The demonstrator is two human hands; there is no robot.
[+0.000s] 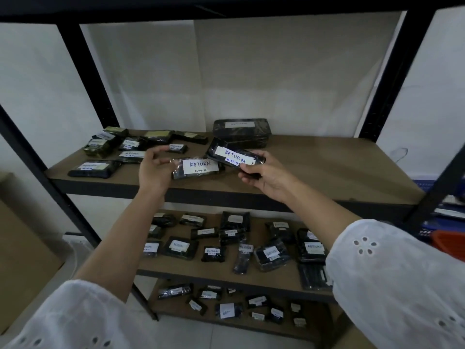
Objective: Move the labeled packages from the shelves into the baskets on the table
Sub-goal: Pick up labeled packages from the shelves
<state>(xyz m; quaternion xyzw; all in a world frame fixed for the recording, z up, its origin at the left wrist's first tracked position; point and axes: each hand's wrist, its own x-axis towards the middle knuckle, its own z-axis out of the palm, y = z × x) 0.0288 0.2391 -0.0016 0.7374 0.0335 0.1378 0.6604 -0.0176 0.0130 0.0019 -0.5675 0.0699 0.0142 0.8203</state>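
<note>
Two black plastic-wrapped packages with white RETURN labels are held over the front of the upper shelf [327, 167]. My left hand [154, 170] holds the left package [198, 167] by its left end. My right hand [261, 172] grips the right package [234, 154] at its right end, tilted. Several more labeled packages [105, 147] lie at the shelf's left, and a bigger wrapped box [241, 132] stands at the back. No baskets are in view.
The middle shelf [191, 267] and bottom shelf [176, 307] carry several small labeled packages. Black uprights [83, 76] frame the rack. Cardboard boxes [22, 243] stand at the left, and an orange object [450, 244] shows at the right edge.
</note>
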